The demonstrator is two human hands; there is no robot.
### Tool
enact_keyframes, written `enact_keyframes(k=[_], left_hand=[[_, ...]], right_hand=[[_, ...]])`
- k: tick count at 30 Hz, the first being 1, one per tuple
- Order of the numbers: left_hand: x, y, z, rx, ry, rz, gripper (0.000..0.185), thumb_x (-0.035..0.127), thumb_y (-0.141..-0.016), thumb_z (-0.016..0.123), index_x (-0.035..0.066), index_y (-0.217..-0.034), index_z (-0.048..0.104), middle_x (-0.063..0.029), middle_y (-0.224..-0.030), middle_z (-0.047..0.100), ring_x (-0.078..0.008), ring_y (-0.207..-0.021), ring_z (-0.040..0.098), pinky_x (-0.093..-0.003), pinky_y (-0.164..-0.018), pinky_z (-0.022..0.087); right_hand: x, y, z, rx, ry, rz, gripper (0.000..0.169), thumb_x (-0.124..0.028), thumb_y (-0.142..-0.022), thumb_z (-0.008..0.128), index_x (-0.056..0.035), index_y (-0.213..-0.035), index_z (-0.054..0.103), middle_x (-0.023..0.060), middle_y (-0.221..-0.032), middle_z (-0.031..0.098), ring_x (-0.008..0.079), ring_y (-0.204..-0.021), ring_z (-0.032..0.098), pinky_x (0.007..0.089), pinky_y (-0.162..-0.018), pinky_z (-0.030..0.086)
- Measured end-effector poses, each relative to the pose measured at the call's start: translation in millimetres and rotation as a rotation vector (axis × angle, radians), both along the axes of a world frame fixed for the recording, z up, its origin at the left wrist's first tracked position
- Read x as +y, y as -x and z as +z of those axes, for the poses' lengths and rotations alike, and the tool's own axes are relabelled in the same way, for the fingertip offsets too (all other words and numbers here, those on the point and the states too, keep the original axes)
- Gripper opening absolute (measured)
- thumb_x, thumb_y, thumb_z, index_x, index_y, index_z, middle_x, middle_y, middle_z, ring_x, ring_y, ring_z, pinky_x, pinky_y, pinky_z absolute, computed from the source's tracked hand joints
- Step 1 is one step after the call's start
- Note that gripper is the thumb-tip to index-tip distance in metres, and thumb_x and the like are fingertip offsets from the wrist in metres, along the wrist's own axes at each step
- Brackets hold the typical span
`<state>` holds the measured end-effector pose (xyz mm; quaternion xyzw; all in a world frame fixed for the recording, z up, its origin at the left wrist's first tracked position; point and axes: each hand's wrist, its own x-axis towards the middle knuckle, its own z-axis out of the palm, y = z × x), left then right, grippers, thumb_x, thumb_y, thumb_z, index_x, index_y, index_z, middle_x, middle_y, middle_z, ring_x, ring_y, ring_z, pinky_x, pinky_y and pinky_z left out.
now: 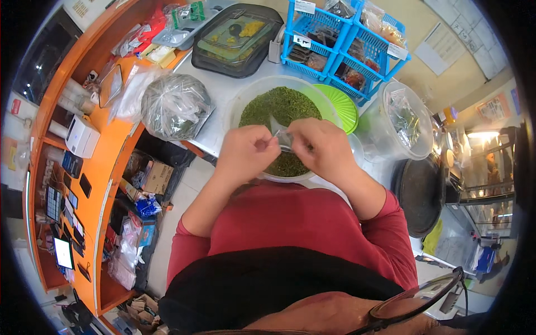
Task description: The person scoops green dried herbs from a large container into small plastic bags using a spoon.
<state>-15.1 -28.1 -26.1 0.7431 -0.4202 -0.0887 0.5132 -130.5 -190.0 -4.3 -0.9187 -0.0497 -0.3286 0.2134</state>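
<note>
Both my hands are raised over a wide translucent plastic tub (pixel 236 98) of chopped green herbs (pixel 278 102). My left hand (pixel 250 148) has thumb and fingertips pinched on one side of a small clear plastic bag (pixel 281 133). On the other side, the fingers of my right hand (pixel 317 144) pinch the same bag near its top. Whether the bag holds anything is hard to see, since my fingers cover part of it. Something pale and pointed, perhaps a spoon or scoop, shows in the herbs just behind the bag.
Left of the tub sits a large clear bag of greens (pixel 178 106). Behind it stands a dark lidded container (pixel 238 39). A blue basket rack (pixel 345 46) with small packets, a green lid (pixel 341 104) and a translucent bucket (pixel 402 121) are at the right. An orange counter (pixel 98 167) runs along the left.
</note>
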Motion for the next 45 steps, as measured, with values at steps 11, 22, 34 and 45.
enact_keyframes(k=[11,22,34,45], left_hand=[[22.8,-16.4,19.2,0.430,0.129,-0.502,0.053,0.035,-0.098,0.056,0.001,-0.137,0.045,-0.0132,-0.131,0.052,-0.0201,-0.121,0.049,-0.0342,-0.101,0.040],[40.4,-24.2,5.1,0.516,0.408,-0.220,0.086,0.063,-0.098,0.040,-0.004,-0.151,0.026,-0.0163,-0.134,0.050,-0.0257,-0.122,0.052,-0.0402,-0.104,0.041],[34.6,-22.6,1.8,0.242,0.728,0.089,0.097,0.006,-0.080,0.080,0.003,-0.155,0.018,-0.0165,-0.140,0.046,-0.0258,-0.127,0.049,-0.0395,-0.110,0.037],[30.7,-27.9,-8.1,-0.024,0.480,0.202,0.097,-0.007,-0.076,0.078,0.001,-0.153,0.020,-0.0188,-0.138,0.050,-0.0281,-0.125,0.052,-0.0384,-0.106,0.043]], right_hand=[[-4.9,-4.2,43.0,0.300,0.112,0.438,0.011,-0.017,-0.082,0.067,-0.0108,-0.091,0.069,0.0072,-0.088,0.062,0.0254,-0.083,0.065,0.0363,-0.062,0.052],[-13.7,-47.8,-4.8,0.368,0.294,0.164,0.016,-0.011,-0.090,0.059,-0.0056,-0.100,0.070,0.0087,-0.086,0.068,0.0298,-0.085,0.065,0.0403,-0.075,0.051],[-0.4,-62.7,-41.0,0.725,0.587,0.076,0.011,-0.016,-0.081,0.066,-0.0109,-0.087,0.073,0.0099,-0.081,0.069,0.0323,-0.080,0.069,0.0454,-0.067,0.056],[-17.5,-30.3,-11.7,0.899,-0.060,0.095,0.020,-0.015,-0.080,0.065,-0.0141,-0.096,0.077,0.0131,-0.090,0.072,0.0319,-0.085,0.069,0.0427,-0.076,0.055]])
